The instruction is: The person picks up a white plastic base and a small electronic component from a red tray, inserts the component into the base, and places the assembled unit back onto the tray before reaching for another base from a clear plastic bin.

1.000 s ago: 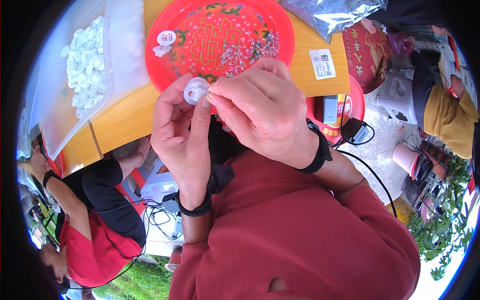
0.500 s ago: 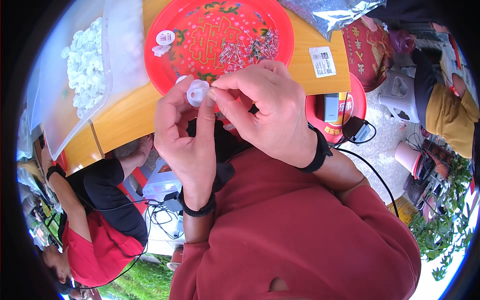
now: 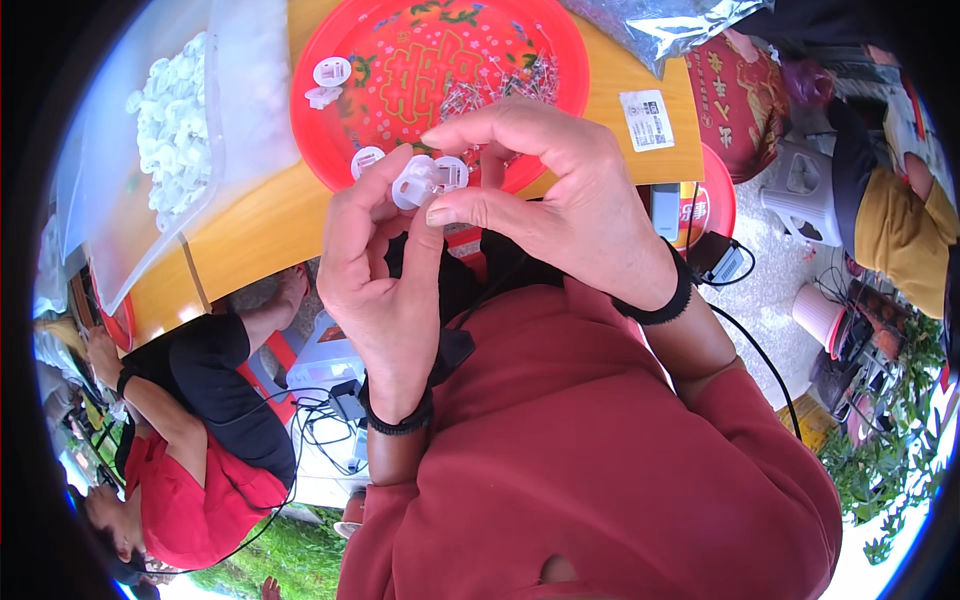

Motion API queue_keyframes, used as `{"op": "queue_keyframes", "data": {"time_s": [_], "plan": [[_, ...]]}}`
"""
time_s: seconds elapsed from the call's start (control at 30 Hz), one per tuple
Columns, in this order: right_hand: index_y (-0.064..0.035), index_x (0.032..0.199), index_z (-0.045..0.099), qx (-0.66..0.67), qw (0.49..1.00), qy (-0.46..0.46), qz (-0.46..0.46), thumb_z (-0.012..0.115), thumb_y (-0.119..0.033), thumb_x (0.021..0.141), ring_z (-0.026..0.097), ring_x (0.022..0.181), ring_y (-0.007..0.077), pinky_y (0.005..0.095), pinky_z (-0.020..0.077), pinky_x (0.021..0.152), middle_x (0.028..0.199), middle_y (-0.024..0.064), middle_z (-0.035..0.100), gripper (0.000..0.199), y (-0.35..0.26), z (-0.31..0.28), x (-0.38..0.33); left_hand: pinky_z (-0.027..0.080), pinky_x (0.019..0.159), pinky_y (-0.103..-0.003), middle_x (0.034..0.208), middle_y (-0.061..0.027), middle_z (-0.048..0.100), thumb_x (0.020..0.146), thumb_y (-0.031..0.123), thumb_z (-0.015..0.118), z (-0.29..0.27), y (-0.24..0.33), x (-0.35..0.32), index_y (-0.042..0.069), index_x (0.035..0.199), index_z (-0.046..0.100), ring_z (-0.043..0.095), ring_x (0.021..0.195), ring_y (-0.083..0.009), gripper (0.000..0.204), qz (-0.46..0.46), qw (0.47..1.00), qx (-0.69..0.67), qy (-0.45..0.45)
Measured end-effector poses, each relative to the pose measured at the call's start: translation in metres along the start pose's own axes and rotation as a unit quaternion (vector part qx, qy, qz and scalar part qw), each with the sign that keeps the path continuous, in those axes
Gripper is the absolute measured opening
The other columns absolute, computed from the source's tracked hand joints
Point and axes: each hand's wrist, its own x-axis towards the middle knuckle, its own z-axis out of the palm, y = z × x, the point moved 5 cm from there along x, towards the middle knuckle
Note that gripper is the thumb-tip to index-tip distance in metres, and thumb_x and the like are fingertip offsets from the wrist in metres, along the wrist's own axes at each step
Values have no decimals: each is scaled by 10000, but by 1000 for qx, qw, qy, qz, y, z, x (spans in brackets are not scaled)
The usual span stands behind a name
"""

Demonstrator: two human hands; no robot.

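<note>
Over the near edge of a round red tray [image 3: 312, 120], my left hand [image 3: 375, 260] pinches a small white plastic disc-shaped part [image 3: 410, 186] between thumb and fingers. Just to its right is my right hand [image 3: 570, 195], its thumb and index finger spread apart with nothing seen between them. The right thumb tip is close to the part; whether it touches is unclear. Another white round piece [image 3: 453, 172] shows behind the held one, and one more [image 3: 367, 160] is by the left fingers. Two white pieces sit at the tray's left; a pile of thin metal pins [image 3: 500, 88] is partly hidden behind my right hand.
A clear plastic bin [image 3: 222, 130] with many white parts [image 3: 172, 135] stands left on the wooden table [image 3: 245, 235]. A printed label [image 3: 646, 120] and a clear plastic bag [image 3: 670, 30] are right. Another person in red [image 3: 210, 495] sits at left. Black cables [image 3: 770, 370] hang nearby.
My right hand has let its pinch go; its thumb and index finger have spread apart and it has shifted slightly right. The left hand still holds the white part, now turned somewhat.
</note>
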Motion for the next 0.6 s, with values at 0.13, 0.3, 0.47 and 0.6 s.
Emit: {"op": "queue_keyframes", "data": {"time_s": [0.13,0.3,0.47,0.6], "plan": [[-7,1054,657,43,997,-63,34,762,-140,798,602,566,95,231,490,497,851,54,661,307,8,-4,0,522,803,-257,1094,-65,599,843,-20,692,3,4,-4,-20,1180,559,607,959,-120,363,20,999,-44,-6],[-14,1036,671,78,993,-91,24,748,-141,815,596,545,76,209,475,441,835,50,675,266,8,-6,1,520,791,-252,1063,-67,607,832,-37,697,6,5,-5,-18,1128,570,611,909,-111,322,20,998,-58,-20],[-21,1018,678,112,989,-88,31,751,-132,807,600,567,72,207,470,435,829,51,685,249,9,-6,-2,525,764,-253,1026,-73,623,816,-73,690,6,7,-7,-16,1103,586,628,862,-116,310,72,997,-4,-19],[-19,1014,673,102,991,-83,17,753,-98,796,604,593,63,199,464,433,835,45,687,246,8,-6,-4,527,765,-260,1029,-77,625,807,-82,693,7,6,-8,-18,1100,592,634,867,-126,317,85,996,-5,-7]]}}
